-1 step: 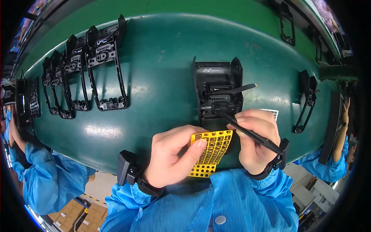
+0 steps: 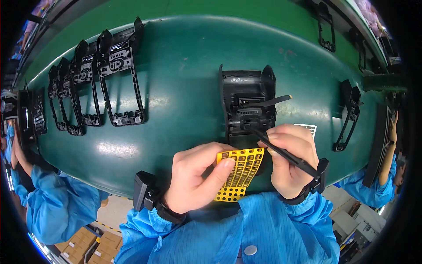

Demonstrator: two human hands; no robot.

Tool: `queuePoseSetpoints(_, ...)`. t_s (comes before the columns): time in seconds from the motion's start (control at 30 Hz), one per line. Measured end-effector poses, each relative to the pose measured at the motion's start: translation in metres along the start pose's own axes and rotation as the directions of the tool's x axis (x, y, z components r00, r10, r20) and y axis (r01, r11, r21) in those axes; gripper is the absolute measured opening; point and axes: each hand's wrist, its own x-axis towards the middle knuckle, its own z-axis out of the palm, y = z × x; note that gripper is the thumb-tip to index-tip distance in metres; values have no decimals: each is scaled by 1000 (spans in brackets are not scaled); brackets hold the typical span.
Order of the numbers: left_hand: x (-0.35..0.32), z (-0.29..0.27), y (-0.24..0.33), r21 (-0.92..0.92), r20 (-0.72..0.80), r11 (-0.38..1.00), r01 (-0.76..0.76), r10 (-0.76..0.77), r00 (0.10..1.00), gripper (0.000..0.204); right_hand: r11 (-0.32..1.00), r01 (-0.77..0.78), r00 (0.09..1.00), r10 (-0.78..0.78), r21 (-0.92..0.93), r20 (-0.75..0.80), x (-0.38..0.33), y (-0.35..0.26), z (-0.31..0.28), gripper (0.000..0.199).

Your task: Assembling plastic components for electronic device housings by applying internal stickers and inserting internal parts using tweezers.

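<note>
My left hand (image 2: 198,176) pinches a yellow sticker sheet (image 2: 239,171) with rows of small dark shapes and punched holes, thumb on its front. In my right hand (image 2: 293,158) are black tweezers (image 2: 290,156), held like a pen between thumb and fingers. Their tip points up and left, over the lower part of a black plastic housing (image 2: 250,81) lying on the table; whether it touches cannot be made out. A flat dark strip (image 2: 268,102) with a gold-coloured end sticks out of the housing to the right. The housing's near end is hidden behind my hands and the sheet.
Several black plastic frames (image 2: 127,119) stand in a row at the left of the green table (image 2: 184,57). Another black frame (image 2: 349,114) is at the right. A white gridded sheet (image 2: 307,128) lies behind my right hand. Blue-sleeved people (image 2: 61,207) work at both sides.
</note>
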Motion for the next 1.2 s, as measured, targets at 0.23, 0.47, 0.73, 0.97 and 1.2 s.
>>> queuePoseSetpoints(0.23,0,0,-1,-10,10,999,53,-53,999,27,986,100,995,-95,-136,37,4,-6,-3,29)
queuePoseSetpoints(0.47,2,5,11,9,-32,1000,9,-9,999,22,883,-339,934,356,325,7,21,-19,-26,15)
queuePoseSetpoints(0.73,7,2,13,341,-2,922,-183,196,981,20,828,-425,904,366,-366,-222,141,105,-136,20)
queuePoseSetpoints(0.97,17,7,21,399,-123,906,-141,205,971,9,526,-382,914,340,-760,-224,197,197,-143,41)
queuePoseSetpoints(1.2,49,-25,21,647,-228,752,-126,348,909,9,709,-262,963,237,-655,-128,174,124,-144,33)
